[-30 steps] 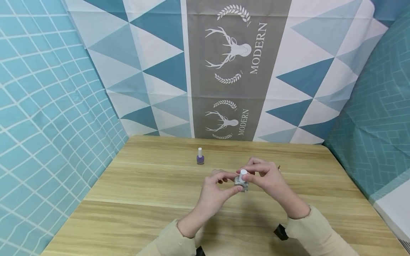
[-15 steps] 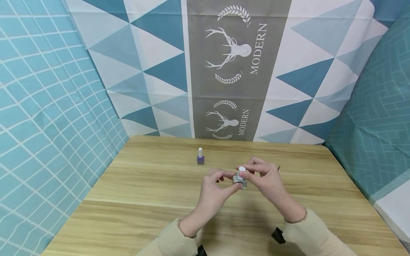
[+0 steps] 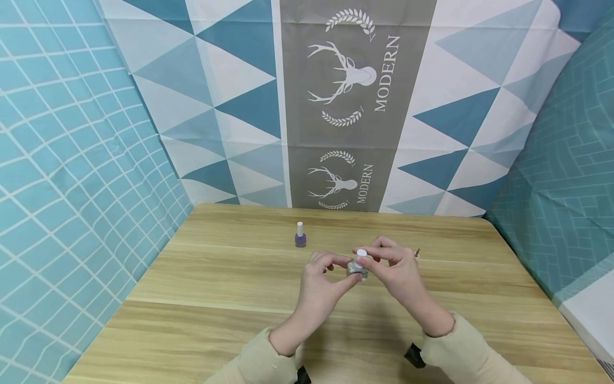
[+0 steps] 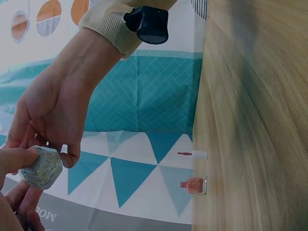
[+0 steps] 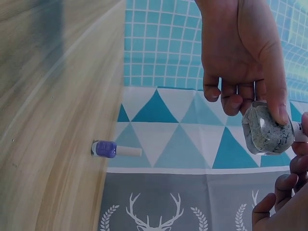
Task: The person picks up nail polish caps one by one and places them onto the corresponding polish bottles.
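Observation:
A nail polish bottle [image 3: 356, 272] filled with grey, dark-flecked polish is held above the table between both hands. My left hand [image 3: 320, 285] pinches its glass body between thumb and fingers. My right hand [image 3: 400, 269] grips the white cap [image 3: 362, 253] at the top with thumb and index finger. In the left wrist view the base of the grey bottle [image 4: 42, 168] faces the camera. The right wrist view shows the left thumb pressed on the speckled glass, with the white cap [image 5: 299, 132] at the neck.
A purple nail polish bottle [image 3: 300, 240] with a white cap stands upright toward the back of the wooden table [image 3: 201, 298]. Beyond the right hand stand an uncapped reddish polish bottle [image 4: 195, 185] and its white cap with the brush upward [image 4: 198, 154]. Patterned cloths surround the table.
Both hands and the grey bottle have shifted slightly left and away from the person. The bottle stands a little more upright. Fingers keep the same hold on body and cap.

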Tool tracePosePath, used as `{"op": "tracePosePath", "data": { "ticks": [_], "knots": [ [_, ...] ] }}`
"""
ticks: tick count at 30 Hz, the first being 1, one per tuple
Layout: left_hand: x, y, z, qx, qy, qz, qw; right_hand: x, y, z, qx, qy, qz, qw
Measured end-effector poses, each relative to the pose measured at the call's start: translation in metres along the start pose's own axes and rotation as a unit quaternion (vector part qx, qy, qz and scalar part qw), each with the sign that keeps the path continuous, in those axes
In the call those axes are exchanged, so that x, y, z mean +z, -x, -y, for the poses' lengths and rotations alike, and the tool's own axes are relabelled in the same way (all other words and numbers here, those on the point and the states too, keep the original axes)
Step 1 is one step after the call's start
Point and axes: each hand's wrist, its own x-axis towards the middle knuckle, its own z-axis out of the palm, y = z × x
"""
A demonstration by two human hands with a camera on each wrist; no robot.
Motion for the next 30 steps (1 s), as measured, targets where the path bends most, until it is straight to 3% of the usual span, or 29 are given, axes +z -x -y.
{"op": "tracePosePath", "data": {
  "ticks": [9,14,19,24,30],
  "knots": [
    [-0.001,-0.002,0.003,0.013,-0.015,0.006,0.9998,0.000,-0.003,-0.004,0.004,0.029,0.008,0.9995],
    [-0.005,-0.005,0.003,0.017,-0.016,0.028,0.9993,-0.004,-0.006,-0.003,0.004,0.073,0.045,0.9963],
    [-0.012,-0.009,0.000,0.021,-0.003,0.046,0.9987,-0.013,-0.010,-0.001,-0.003,0.062,0.079,0.9949],
    [-0.019,-0.015,-0.002,0.017,0.003,0.052,0.9985,-0.027,-0.014,0.001,0.023,0.064,0.065,0.9955],
    [-0.029,-0.019,-0.001,0.024,0.003,0.033,0.9991,-0.046,-0.017,0.002,0.006,0.054,0.044,0.9975]
  ]
}}
